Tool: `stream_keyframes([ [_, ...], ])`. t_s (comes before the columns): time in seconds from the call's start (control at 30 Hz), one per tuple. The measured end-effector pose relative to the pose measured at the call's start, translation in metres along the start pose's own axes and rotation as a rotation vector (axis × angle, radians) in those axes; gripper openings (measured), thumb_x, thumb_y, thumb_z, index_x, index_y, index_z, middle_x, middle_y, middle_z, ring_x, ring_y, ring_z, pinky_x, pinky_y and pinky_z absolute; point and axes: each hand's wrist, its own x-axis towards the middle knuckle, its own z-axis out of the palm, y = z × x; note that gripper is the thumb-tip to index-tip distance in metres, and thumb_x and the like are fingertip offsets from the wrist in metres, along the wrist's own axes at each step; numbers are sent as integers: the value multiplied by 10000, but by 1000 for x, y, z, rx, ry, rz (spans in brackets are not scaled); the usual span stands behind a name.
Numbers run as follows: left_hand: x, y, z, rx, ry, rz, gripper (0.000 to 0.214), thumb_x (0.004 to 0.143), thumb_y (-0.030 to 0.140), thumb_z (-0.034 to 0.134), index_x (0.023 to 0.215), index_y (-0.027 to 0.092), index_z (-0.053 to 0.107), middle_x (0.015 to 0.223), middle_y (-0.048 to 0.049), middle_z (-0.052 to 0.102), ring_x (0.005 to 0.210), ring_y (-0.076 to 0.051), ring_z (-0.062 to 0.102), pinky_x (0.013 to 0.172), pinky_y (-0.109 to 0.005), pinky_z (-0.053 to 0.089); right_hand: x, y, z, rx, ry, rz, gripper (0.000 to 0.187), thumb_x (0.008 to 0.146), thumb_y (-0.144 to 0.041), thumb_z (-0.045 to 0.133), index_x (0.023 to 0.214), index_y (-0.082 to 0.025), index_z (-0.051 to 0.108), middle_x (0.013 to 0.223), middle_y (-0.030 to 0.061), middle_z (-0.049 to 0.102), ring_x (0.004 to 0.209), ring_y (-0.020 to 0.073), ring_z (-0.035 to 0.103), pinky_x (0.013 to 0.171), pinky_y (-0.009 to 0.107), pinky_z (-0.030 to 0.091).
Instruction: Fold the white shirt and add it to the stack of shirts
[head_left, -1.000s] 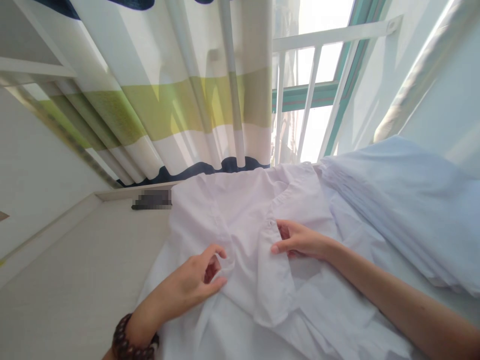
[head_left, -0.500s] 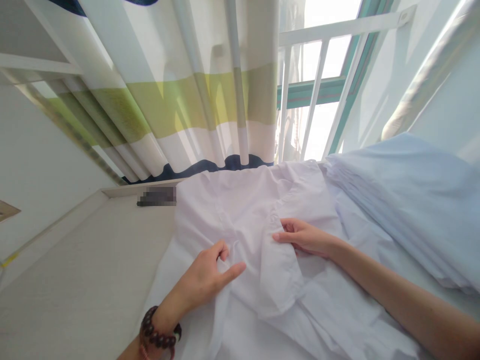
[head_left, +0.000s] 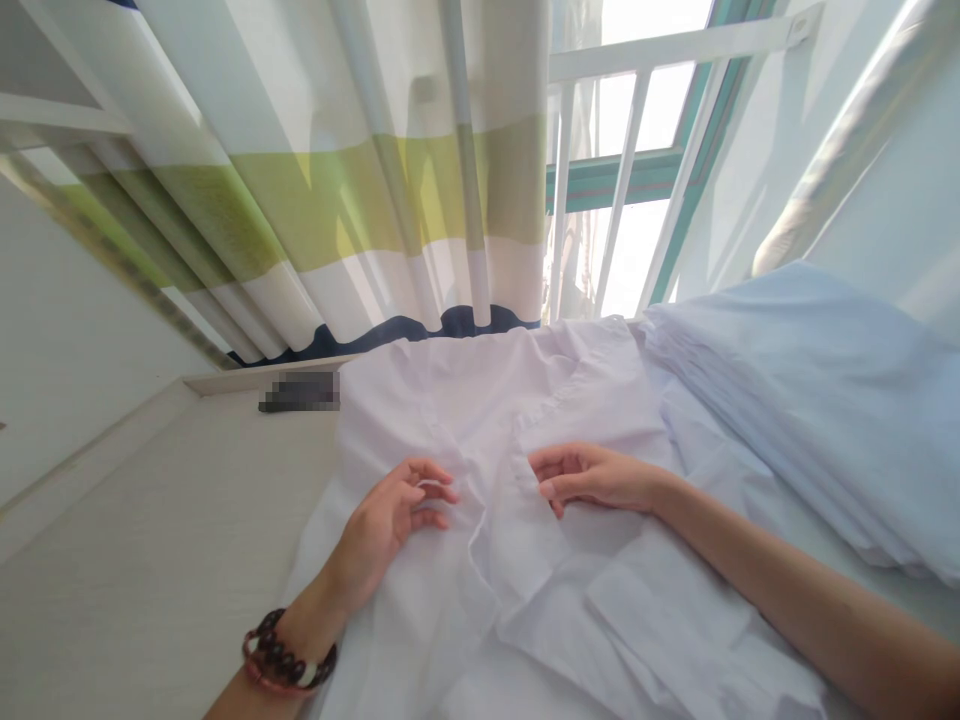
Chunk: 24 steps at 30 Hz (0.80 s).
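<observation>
A white shirt [head_left: 480,400] lies spread and crumpled on a pale wooden table [head_left: 150,540]. My left hand [head_left: 394,520], with a dark bead bracelet at the wrist, rests on the shirt with its fingers curled round a fold of the cloth. My right hand [head_left: 589,478] lies a little to the right, fingers bent and pinching the shirt's edge. A loose fold of fabric runs between the two hands.
A stack of folded pale blue cloth [head_left: 810,400] sits at the right. A striped curtain [head_left: 337,180] and a window with white bars [head_left: 622,180] stand behind the table. A small dark object [head_left: 300,392] lies at the table's far edge.
Both hands have shifted along the shirt. The left hand went from pointing with a finger to curling on a fold. The right hand moved slightly left, and the cloth flap between them has flattened.
</observation>
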Motion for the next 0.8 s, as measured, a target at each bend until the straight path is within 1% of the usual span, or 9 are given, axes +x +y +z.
stream_keyframes([
  [0.1,-2,0,5,398,-19,24,202,875,374,494,861,190,578,664,25,525,595,-127,481,575,-247,389,1,2,0,-54,-7,6,325,755,-406,726,930,-145,644,705,-33,591,622,91,546,618,217,416],
  [0.2,-12,4,11,698,-148,124,255,909,435,464,962,207,566,716,23,520,653,-136,480,624,-246,383,1,3,2,-62,-40,16,342,711,-398,759,898,-149,617,678,-38,583,573,89,529,553,211,421],
  [0.27,-20,5,15,811,-248,198,350,848,477,557,1082,222,507,782,17,538,694,-151,499,656,-252,400,0,2,2,-54,-23,23,332,711,-378,757,904,-149,613,634,-49,558,533,80,506,511,198,400],
  [0.37,-32,4,21,984,-317,278,657,633,467,773,1144,240,429,919,-13,582,774,-191,541,723,-281,433,-3,2,1,12,57,26,316,717,-348,752,927,-150,624,571,-74,489,488,54,439,467,175,329],
  [0.43,-37,2,25,1084,-317,331,641,621,366,773,1145,250,423,1028,-41,598,870,-227,566,798,-318,442,-4,3,0,75,103,22,353,693,-330,772,964,-152,632,565,-84,457,488,45,398,469,171,315],
  [0.53,-40,4,28,1148,-304,349,405,731,203,592,1112,241,461,1038,-37,624,902,-215,591,827,-322,441,-5,4,-2,143,127,18,448,673,-320,792,1061,-159,635,579,-85,453,501,45,379,492,174,336],
  [0.63,-37,12,25,1066,-382,206,177,791,161,470,943,221,541,835,3,652,725,-156,597,656,-242,432,-5,6,-3,130,76,20,456,703,-335,776,1100,-159,638,611,-63,506,511,52,403,498,180,343],
  [0.73,-32,14,19,819,-502,89,172,859,171,385,877,210,552,747,14,685,691,-135,616,641,-218,430,-4,7,-2,71,28,24,306,738,-359,745,934,-134,677,614,-43,537,508,51,424,488,180,337],
  [0.8,-29,9,18,776,-434,90,218,913,219,335,916,208,553,697,16,678,663,-135,622,661,-229,436,-2,7,0,40,25,35,247,735,-356,732,777,-121,670,591,-38,533,510,52,439,495,178,353],
])
